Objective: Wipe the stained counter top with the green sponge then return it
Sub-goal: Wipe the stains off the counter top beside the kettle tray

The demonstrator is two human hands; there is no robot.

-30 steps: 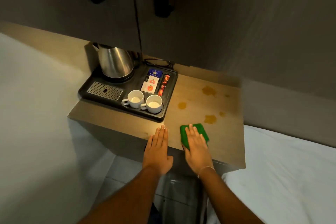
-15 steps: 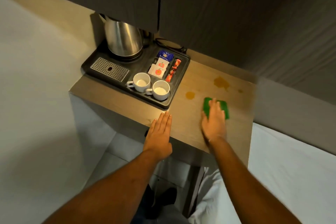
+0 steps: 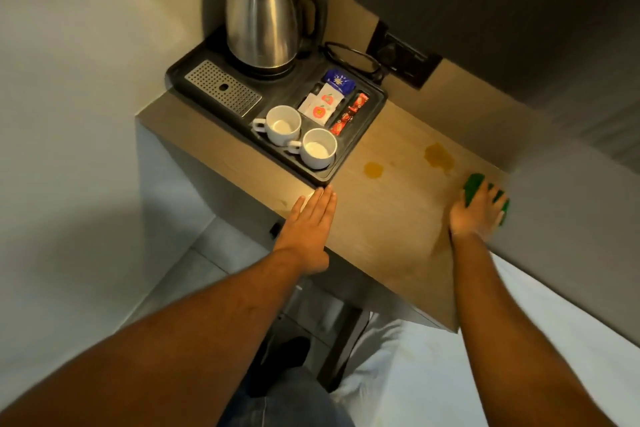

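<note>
The wooden counter top (image 3: 388,218) carries two amber stains: a small round stain (image 3: 373,169) near the tray and a larger stain (image 3: 439,157) further back. The green sponge (image 3: 471,188) lies at the counter's right edge, mostly covered by my right hand (image 3: 476,212), which presses flat on it with fingers spread. My left hand (image 3: 309,229) rests flat on the front edge of the counter, fingers together, holding nothing.
A black tray (image 3: 367,125) at the back left holds a steel kettle (image 3: 263,15), two white cups (image 3: 301,139) and sachets (image 3: 323,104). A wall socket (image 3: 403,57) sits behind. A white bed (image 3: 485,357) lies to the right, dark cabinets overhead.
My right hand has slid the sponge from the counter's front edge back and to the right edge; the two stains nearest it are gone. The left hand stayed. The camera moved closer.
</note>
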